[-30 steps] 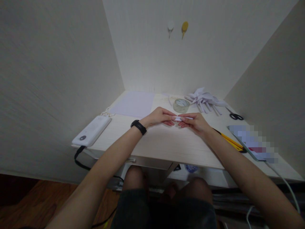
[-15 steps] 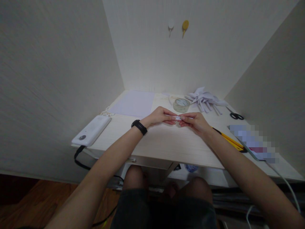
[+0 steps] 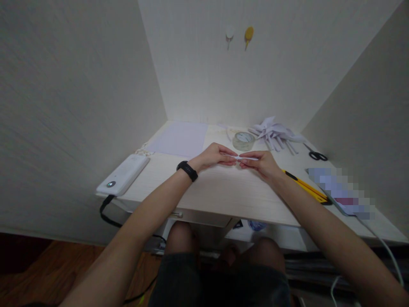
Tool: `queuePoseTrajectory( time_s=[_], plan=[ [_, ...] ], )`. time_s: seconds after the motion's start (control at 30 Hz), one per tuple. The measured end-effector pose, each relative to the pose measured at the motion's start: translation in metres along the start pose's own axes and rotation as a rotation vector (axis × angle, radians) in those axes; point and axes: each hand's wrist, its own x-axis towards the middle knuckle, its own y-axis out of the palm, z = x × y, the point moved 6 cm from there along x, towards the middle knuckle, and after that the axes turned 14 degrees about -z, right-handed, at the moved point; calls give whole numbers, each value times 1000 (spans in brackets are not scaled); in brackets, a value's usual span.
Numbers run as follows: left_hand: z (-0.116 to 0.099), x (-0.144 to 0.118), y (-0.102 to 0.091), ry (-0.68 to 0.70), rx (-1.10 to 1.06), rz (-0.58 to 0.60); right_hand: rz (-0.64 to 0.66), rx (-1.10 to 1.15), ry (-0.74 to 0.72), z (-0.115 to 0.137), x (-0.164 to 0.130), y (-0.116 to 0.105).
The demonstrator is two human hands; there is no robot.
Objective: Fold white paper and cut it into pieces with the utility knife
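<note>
Between my two hands, just above the desk, is a narrow strip of rolled or folded white paper [image 3: 238,158]. My left hand [image 3: 217,156], with a black watch on its wrist, pinches the paper's left end. My right hand [image 3: 259,163] grips the other end between thumb and fingers. The fingertips of both hands nearly meet, and they hide most of the paper. Right behind the hands stands a roll of clear tape [image 3: 243,141].
Folded paper pinwheels [image 3: 273,130] lie piled at the back right, near black scissors [image 3: 317,156]. A yellow utility knife [image 3: 308,187] and a phone [image 3: 338,192] lie right of my forearm. White paper sheets [image 3: 182,138] are at back left, a white power bank [image 3: 123,175] at the left edge.
My right fingers have shifted slightly along the paper, and the thumb lies flatter. A small light now shows on the power bank. Otherwise both arms stay in place.
</note>
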Motion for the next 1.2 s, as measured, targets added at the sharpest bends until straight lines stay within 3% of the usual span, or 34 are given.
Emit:
queuePoseTrajectory(
  time_s=[0.6, 0.83, 0.97, 1.2],
  plan=[
    [4, 0, 3, -34, 74, 53, -65, -58, -75, 3, 0, -3],
    [-7, 2, -3, 103, 168, -56, -77, -14, 3, -1, 3, -4],
    [-12, 4, -5, 253, 328, -115, -102, -34, -59, 2, 4, -7],
    [-10, 5, -6, 317, 447, -174, -116, -25, -107, 8, 4, -8]
  ],
)
